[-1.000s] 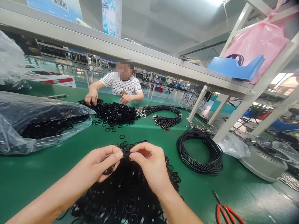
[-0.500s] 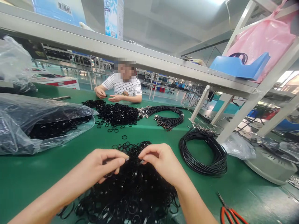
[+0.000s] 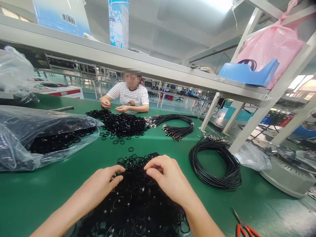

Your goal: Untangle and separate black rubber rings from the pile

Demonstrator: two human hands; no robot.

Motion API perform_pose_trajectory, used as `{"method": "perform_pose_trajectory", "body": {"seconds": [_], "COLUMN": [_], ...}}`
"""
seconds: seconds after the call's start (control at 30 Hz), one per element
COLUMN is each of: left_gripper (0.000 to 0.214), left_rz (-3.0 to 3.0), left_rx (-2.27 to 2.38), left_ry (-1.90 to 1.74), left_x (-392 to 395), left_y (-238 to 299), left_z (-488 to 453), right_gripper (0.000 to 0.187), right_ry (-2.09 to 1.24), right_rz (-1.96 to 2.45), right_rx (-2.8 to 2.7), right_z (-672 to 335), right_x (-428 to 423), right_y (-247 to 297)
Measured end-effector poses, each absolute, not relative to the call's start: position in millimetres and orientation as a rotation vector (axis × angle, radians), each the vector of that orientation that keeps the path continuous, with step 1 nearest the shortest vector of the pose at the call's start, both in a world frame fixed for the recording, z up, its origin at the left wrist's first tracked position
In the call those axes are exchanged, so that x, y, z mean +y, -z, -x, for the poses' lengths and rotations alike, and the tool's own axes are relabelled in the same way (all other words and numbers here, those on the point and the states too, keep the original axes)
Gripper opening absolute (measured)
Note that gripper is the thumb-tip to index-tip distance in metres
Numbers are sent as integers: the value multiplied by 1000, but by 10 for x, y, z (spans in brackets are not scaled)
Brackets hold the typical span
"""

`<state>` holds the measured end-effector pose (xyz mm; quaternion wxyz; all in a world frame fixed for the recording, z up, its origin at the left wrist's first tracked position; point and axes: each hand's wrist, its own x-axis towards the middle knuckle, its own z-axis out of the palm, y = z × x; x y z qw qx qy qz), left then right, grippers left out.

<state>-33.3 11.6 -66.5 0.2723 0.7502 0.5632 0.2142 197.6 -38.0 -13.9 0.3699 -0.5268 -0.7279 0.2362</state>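
A big heap of small black rubber rings point(image 3: 138, 204) lies on the green table point(image 3: 158, 144) right in front of me. My left hand point(image 3: 101, 184) rests on the heap's left side, thumb and fingers pinched together over the rings. My right hand point(image 3: 168, 179) sits on the heap's right side, fingers curled and pinched down into the rings. What either pinch holds is too small to make out.
A coil of black cords point(image 3: 214, 164) lies right of the heap, red-handled pliers point(image 3: 243, 227) at the near right. A plastic bag of rings point(image 3: 41, 135) lies at the left. Across the table a person in a striped shirt point(image 3: 129, 95) works at another ring pile point(image 3: 120, 123) beside more cords point(image 3: 175, 126).
My hands have dropped from holding something small between them to pressing into the ring heap, a little apart. The person opposite has drawn both hands back close to the chest.
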Motion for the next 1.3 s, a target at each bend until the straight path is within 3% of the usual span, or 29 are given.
{"method": "perform_pose_trajectory", "body": {"seconds": [0.13, 0.27, 0.53, 0.77, 0.93, 1.17, 1.3], "left_gripper": [28, 29, 31, 29, 39, 51, 55], "left_rz": [-2074, -1767, -1415, -1314, -1269, -1217, -1224], "left_rx": [1497, 1397, 1144, 1144, 1085, 1037, 1017], "left_ry": [-615, -732, -706, -751, -721, -715, -685], "left_x": [108, -17, -235, -206, -260, -308, -339], "left_y": [640, 365, 209, 236, 217, 283, 252], "left_z": [297, 190, 35, 34, -11, -63, -112], "right_gripper": [16, 16, 16, 27, 39, 15, 14], "right_ry": [-589, -608, -941, -673, -515, -589, -563], "right_rz": [1340, 1305, 1121, 1252, 1267, 1178, 1179], "right_rx": [-1868, -1817, -1515, -1729, -1904, -1888, -1942], "right_z": [-1955, -1879, -1612, -1867, -1929, -1699, -1635], "right_x": [-394, -419, -441, -366, -379, -531, -527], "right_y": [153, 176, 276, 247, 218, 164, 246]}}
